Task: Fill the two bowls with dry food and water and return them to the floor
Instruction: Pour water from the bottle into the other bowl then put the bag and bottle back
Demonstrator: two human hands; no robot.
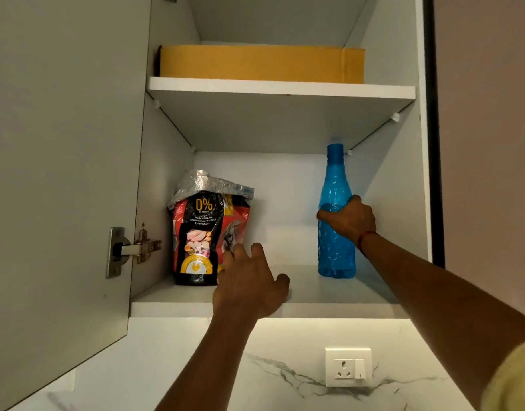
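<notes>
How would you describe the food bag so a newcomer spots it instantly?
Open wall cupboard, lower shelf, left side. The food bag stands upright, red and black with a crumpled silver top. Its only shelf neighbour is a blue bottle, gripped by the right hand.

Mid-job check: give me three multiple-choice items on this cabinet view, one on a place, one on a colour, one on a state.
1. Where does the pet food bag stand?
A) on the lower shelf, left of the bottle
B) on the upper shelf
C) on the counter

2. What colour is the bottle?
A) green
B) blue
C) white

3. What is the right hand doing?
A) hanging idle
B) pressing the wall socket
C) gripping the bottle

Answers: 1 A, the bag stands upright at the shelf's left side; 2 B, its body and cap are blue; 3 C, its fingers curl round the bottle's middle.
</notes>
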